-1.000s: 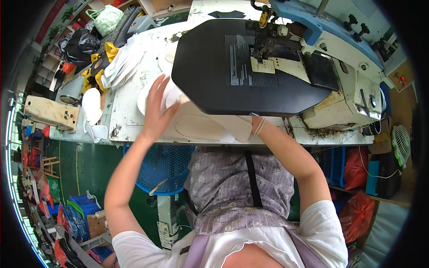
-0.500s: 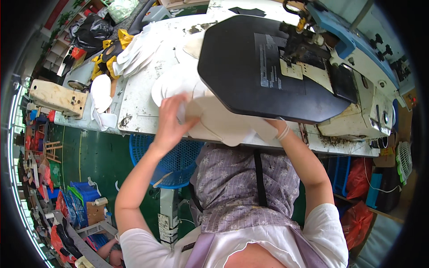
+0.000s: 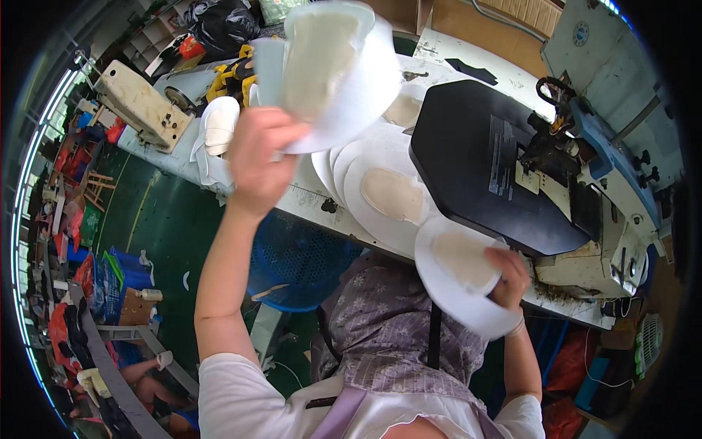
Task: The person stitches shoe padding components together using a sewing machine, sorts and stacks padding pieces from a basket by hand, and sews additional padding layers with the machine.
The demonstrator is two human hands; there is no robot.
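My left hand is raised above the table's left part, its fingers closed on the edge of a white rounded piece with a beige patch. The raised piece is blurred, and I cannot tell if it is one or several. Over the table's front edge, my right hand grips another white rounded piece with a beige patch, tilted toward my lap. Between the hands lie overlapping white pieces, the top one with its beige patch up. A sewing machine with a black octagonal plate stands to the right.
A blue basket sits below the table's front edge. On the left are a cream machine head, white pieces and a black bag. A black scrap lies at the back. Another person's leg shows at lower left.
My left hand has lifted a white piece off the table, up and away. My right hand has come out from beside the black plate with another piece. The view has shifted.
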